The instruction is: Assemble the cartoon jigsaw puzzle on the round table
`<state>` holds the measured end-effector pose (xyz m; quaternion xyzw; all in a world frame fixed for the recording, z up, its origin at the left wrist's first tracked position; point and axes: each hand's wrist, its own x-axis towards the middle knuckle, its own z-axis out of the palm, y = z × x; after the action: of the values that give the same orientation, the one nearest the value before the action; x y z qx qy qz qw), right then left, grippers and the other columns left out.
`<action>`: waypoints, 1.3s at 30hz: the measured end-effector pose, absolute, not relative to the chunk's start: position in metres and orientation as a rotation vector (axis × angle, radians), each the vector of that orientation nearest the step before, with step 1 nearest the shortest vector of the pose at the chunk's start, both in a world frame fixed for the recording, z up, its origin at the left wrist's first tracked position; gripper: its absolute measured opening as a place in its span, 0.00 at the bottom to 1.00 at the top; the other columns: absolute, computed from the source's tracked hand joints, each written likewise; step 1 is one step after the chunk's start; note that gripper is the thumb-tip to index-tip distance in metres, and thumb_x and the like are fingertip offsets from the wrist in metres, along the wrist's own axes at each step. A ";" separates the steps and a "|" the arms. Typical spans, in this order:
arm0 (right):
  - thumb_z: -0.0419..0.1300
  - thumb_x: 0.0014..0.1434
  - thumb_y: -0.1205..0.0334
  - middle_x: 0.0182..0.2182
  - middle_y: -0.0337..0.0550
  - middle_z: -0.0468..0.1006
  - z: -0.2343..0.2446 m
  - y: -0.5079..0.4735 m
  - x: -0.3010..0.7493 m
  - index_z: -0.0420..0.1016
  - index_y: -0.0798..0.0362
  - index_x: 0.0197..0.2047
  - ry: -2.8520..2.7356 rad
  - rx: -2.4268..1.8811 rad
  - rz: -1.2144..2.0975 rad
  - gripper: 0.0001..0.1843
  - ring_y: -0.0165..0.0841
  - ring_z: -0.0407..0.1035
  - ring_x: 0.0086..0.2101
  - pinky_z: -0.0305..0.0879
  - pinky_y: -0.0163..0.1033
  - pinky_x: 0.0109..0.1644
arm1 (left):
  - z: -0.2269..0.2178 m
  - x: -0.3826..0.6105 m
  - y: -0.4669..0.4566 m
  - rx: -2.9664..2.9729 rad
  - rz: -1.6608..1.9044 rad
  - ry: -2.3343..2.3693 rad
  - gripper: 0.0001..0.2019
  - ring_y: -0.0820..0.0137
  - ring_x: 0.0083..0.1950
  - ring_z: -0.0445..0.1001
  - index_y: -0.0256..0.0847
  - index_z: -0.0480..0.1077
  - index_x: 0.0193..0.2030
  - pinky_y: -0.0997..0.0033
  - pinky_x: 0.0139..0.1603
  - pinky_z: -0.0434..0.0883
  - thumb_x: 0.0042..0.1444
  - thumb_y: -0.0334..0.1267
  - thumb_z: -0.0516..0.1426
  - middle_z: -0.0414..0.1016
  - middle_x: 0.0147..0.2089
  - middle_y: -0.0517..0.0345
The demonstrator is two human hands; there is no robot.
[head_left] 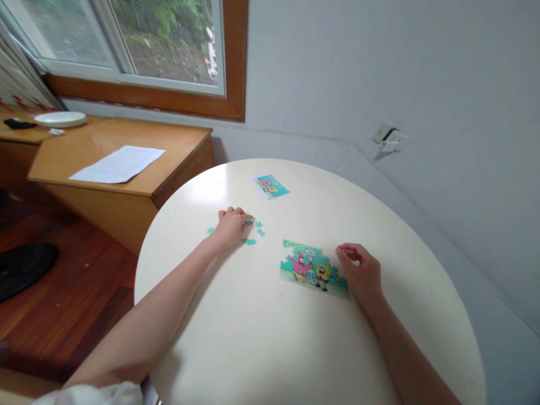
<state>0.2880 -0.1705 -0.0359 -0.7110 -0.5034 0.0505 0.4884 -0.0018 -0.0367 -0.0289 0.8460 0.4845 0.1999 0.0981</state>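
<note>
A partly assembled jigsaw puzzle (310, 271) with cartoon figures on a green ground lies flat on the round white table (253, 337). Its top and side edges are ragged, with gaps. Beside its right end is my right hand (363, 274), thumb and forefinger pinched together; whatever may be between them is hidden. My left hand (230, 228) rests among loose green jigsaw pieces (250, 242), left of the puzzle. Its fingers are bent around a small green jigsaw piece (248, 223), partly covered by the forefinger. More loose pieces (259, 224) lie just right of that hand.
A small picture card (272, 186) with similar figures lies toward the table's far edge. On the left, a wooden desk (181, 143) carries a paper sheet (118, 164) and a white round dish (60, 118). A wall socket with a plug (390, 138) is at the right.
</note>
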 end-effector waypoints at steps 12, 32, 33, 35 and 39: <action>0.57 0.45 0.52 0.21 0.39 0.74 -0.038 -0.171 0.291 0.71 0.52 0.27 -1.208 -1.744 0.183 0.12 0.33 0.65 0.24 0.62 0.40 0.34 | -0.034 -0.002 -0.032 2.512 0.499 1.609 0.12 0.54 0.45 0.64 0.41 0.73 0.38 0.58 0.41 0.54 0.50 0.30 0.51 0.71 0.41 0.45; 0.57 0.45 0.53 0.20 0.38 0.73 -0.037 -0.170 0.289 0.72 0.52 0.27 -1.197 -1.718 0.191 0.11 0.32 0.65 0.23 0.62 0.39 0.32 | -0.010 0.002 -0.042 2.446 0.369 1.647 0.08 0.55 0.44 0.69 0.37 0.68 0.38 0.58 0.46 0.56 0.52 0.32 0.52 0.76 0.36 0.48; 0.57 0.45 0.53 0.20 0.38 0.73 -0.038 -0.170 0.289 0.71 0.52 0.27 -1.199 -1.717 0.189 0.11 0.31 0.65 0.23 0.62 0.39 0.32 | -0.009 0.002 -0.043 2.448 0.381 1.641 0.07 0.56 0.44 0.69 0.37 0.68 0.38 0.58 0.46 0.56 0.51 0.32 0.52 0.76 0.35 0.48; 0.57 0.46 0.53 0.20 0.38 0.73 -0.039 -0.170 0.289 0.71 0.52 0.27 -1.208 -1.717 0.186 0.11 0.31 0.65 0.23 0.62 0.39 0.32 | -0.007 0.002 -0.044 2.454 0.414 1.629 0.07 0.57 0.42 0.70 0.37 0.68 0.36 0.58 0.46 0.57 0.52 0.32 0.52 0.76 0.34 0.49; 0.57 0.47 0.53 0.20 0.38 0.73 -0.040 -0.170 0.290 0.71 0.52 0.28 -1.218 -1.716 0.182 0.11 0.31 0.65 0.24 0.62 0.39 0.32 | -0.006 0.002 -0.045 2.382 0.534 1.577 0.07 0.63 0.35 0.71 0.37 0.70 0.35 0.62 0.44 0.60 0.52 0.32 0.51 0.76 0.33 0.52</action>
<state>0.2895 -0.1697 -0.0399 -0.7073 -0.5019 0.0752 0.4921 0.0024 -0.0453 -0.0059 0.8141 0.5387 0.1825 0.1174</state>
